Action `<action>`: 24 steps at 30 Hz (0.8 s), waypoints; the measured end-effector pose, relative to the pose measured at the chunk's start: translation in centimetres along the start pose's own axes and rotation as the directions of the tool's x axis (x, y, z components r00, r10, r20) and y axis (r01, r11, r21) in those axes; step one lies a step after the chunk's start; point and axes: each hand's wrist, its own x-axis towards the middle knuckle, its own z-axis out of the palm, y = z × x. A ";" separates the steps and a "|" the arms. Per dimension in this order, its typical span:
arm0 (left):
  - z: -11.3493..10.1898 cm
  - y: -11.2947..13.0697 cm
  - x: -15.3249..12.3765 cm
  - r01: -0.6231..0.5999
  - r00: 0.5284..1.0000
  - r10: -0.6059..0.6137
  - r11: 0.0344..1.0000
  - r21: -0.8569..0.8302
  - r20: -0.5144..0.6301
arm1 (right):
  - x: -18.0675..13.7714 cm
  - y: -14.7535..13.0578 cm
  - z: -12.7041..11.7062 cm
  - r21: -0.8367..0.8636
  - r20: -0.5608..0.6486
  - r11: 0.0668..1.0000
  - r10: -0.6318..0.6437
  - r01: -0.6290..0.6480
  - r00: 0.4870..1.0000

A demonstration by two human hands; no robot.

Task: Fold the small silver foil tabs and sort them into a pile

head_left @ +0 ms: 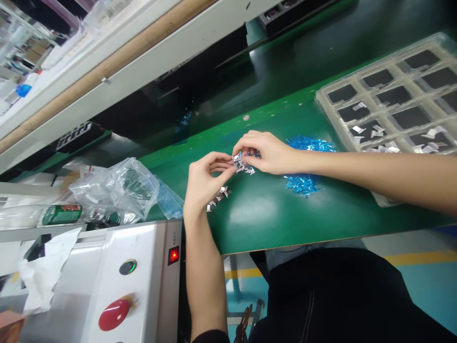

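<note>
Both hands meet over a small pile of silver metal pieces [246, 167] on the green table, some showing blue film. My left hand [209, 178] reaches in from the near side, thumb and fingertips pinched at the pile's left edge around a small piece that is mostly hidden. From the right, my right hand [268, 151] bends over the pile with its fingers curled and pinched on a small piece. Under and beside my left wrist lie more silver pieces [218, 197]. A heap of blue film strips [303, 183] spreads on both sides of my right forearm.
At right, a clear compartment tray [326, 102] holds dark pads and loose silver pieces. A crumpled plastic bag [117, 188] and green-labelled bottle [62, 214] lie left. Nearer stands a white machine [143, 286] with a red button [114, 314]. A shelf edge [150, 45] crosses above.
</note>
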 end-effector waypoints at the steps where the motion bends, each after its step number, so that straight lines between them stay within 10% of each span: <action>1: -0.9 0.0 -0.1 0.014 1.000 -0.015 0.998 0.054 0.005 | 0.0 0.0 -0.1 -0.006 -0.023 1.000 0.011 -0.011 1.000; 8: -4.6 -0.9 -0.7 0.068 0.975 -0.178 0.812 0.580 0.134 | 0.2 0.8 -0.6 -0.083 -0.039 0.995 0.053 -0.056 0.998; 24: -4.1 -0.5 -0.9 0.128 0.977 -0.206 0.779 0.614 0.059 | 1.4 2.9 -2.4 -0.279 -0.242 0.921 0.205 -0.271 0.948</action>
